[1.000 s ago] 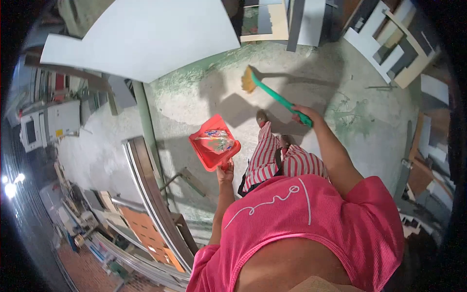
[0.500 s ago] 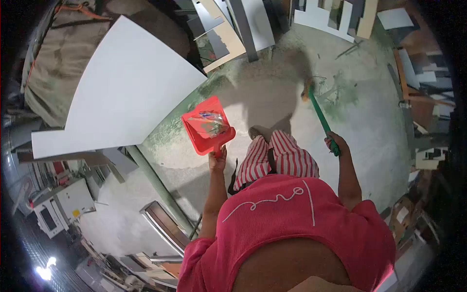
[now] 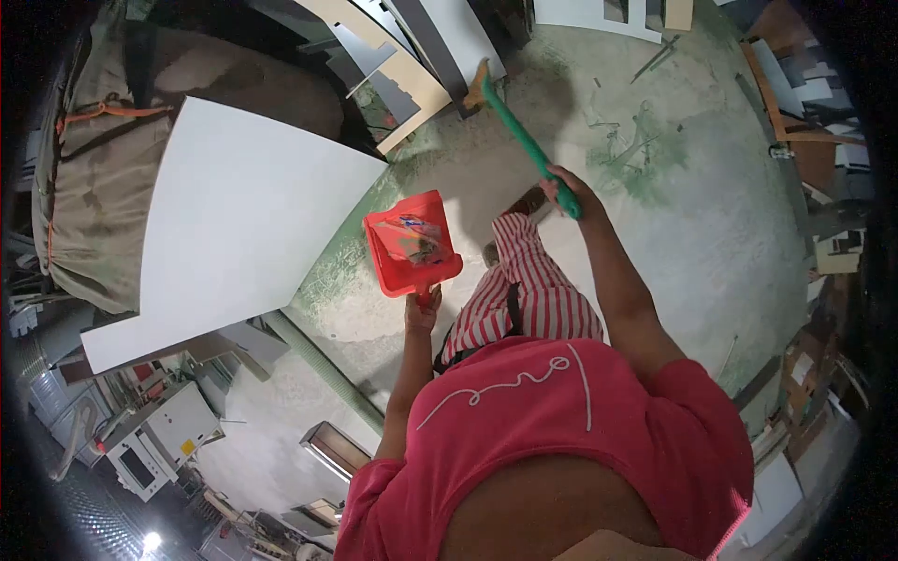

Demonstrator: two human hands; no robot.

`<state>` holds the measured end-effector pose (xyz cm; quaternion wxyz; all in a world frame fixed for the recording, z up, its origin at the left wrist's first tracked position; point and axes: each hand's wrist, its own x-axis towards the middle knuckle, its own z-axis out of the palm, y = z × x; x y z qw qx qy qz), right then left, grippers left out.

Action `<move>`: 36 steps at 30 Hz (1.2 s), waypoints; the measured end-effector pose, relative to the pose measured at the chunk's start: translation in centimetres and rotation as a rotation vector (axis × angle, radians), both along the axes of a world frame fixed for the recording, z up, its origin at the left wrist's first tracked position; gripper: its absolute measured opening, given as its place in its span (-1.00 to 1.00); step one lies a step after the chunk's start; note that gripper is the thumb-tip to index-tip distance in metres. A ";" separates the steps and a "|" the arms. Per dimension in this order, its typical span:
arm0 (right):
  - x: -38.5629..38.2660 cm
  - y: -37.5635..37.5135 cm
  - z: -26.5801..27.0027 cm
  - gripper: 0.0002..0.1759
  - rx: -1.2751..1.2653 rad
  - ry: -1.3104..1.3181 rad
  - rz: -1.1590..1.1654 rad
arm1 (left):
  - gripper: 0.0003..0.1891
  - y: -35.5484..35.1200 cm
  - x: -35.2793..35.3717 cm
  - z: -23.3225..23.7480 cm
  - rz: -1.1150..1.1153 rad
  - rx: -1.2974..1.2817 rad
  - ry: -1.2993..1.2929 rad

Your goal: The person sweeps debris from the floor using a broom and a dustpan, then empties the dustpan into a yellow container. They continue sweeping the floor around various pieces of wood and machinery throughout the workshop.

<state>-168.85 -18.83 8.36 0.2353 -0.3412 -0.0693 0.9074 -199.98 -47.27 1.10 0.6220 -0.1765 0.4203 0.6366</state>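
My left hand [image 3: 423,307] is closed round the handle of a red dustpan [image 3: 393,271], held out in front of my left side. Inside the pan lies a small heap of debris [image 3: 418,241], with blue and pale scraps among it. My right hand [image 3: 569,190] grips the green handle of a hand brush [image 3: 519,133], stretched out ahead of me. The brush's tan bristles [image 3: 478,84] overlap the foot of the upright boards in this view.
A large white panel [image 3: 248,215] juts out at my left, above a ribbed hose [image 3: 323,365]. Cut boards [image 3: 412,89] lean ahead. Green dust [image 3: 641,154] and thin scraps mark the concrete floor [image 3: 692,243]. Offcuts [image 3: 809,89] are stacked at the right, and a white machine [image 3: 173,430] stands at lower left.
My right hand has swung the brush forward and to the left, from the floor at right toward the leaning boards. The dustpan stays in my left hand, and my legs have shifted in a step.
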 end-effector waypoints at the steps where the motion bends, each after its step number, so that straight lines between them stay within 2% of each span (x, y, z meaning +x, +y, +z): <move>1: -0.8 2.0 -0.9 -0.72 0.003 0.012 -0.010 | -0.65 0.5 -0.6 0.0 -0.030 0.015 -0.015; 3: -2.0 4.8 -2.3 -0.69 -0.321 -0.041 -0.090 | -0.64 1.1 -0.6 1.0 -0.067 -0.006 0.019; 4: -1.6 5.1 -3.8 -0.69 -0.317 -0.030 -0.107 | -0.63 1.7 -0.7 1.6 -0.087 -0.030 0.034; 6: 1.1 5.0 -6.8 -0.71 0.037 0.000 -0.103 | -0.64 3.5 -1.1 2.1 -0.111 0.006 -0.013; 8: 5.1 3.9 -9.4 -0.75 -0.127 0.308 -0.171 | -0.60 4.9 -1.3 2.4 -0.095 -0.079 0.064; 10: 9.4 0.8 -9.9 -0.77 -0.086 0.259 -0.283 | -0.60 5.7 -1.7 0.9 -0.078 0.001 0.031; 12: 12.0 -1.8 -6.9 -0.76 -0.264 0.214 -0.426 | -0.61 7.1 -2.0 0.3 -0.092 -0.001 0.012; 14: 15.4 -3.7 -6.5 -0.76 -0.328 0.189 -0.298 | -0.61 9.4 -1.0 2.1 -0.069 -0.049 -0.022; 15: 14.9 -4.6 -4.8 -0.76 -0.329 0.186 -0.309 | -0.64 10.9 -0.4 3.1 -0.032 -0.088 0.009; 17: 13.6 -5.9 0.6 -0.77 -0.219 -0.454 -0.365 | -0.68 12.7 -0.2 2.9 -0.015 -0.132 0.036; 19: 13.0 -6.3 3.9 -0.78 -0.249 -0.468 -0.312 | -0.68 13.8 -0.9 1.1 -0.060 -0.040 -0.179; 22: 10.9 -5.6 6.4 -0.76 -0.280 -0.538 -0.124 | -0.67 16.7 -0.7 0.9 -0.107 -0.028 -0.140; 24: 9.5 -5.0 5.1 -0.70 -0.195 -0.397 -0.113 | -0.67 18.9 -0.4 1.9 -0.135 -0.039 -0.138; 27: 6.0 -1.8 1.9 -0.65 -0.216 -0.372 -0.017 | -0.69 22.4 -0.5 3.0 -0.170 -0.046 -0.127; 29: 4.0 0.6 1.1 -0.63 -0.058 -0.280 0.221 | -0.70 24.2 -0.6 3.9 -0.203 -0.054 -0.113; 32: 4.7 0.8 -0.1 -0.63 -0.095 -0.297 0.148 | -0.70 26.1 -0.5 5.0 -0.247 -0.078 -0.058; 34: 6.2 0.9 -0.7 -0.63 -0.125 -0.334 0.094 | -0.69 27.3 -0.9 4.9 -0.199 -0.104 -0.076; 36: 6.6 3.4 0.6 -0.63 -0.181 -0.395 0.062 | -0.72 30.4 -3.1 5.2 -0.268 -0.101 -0.063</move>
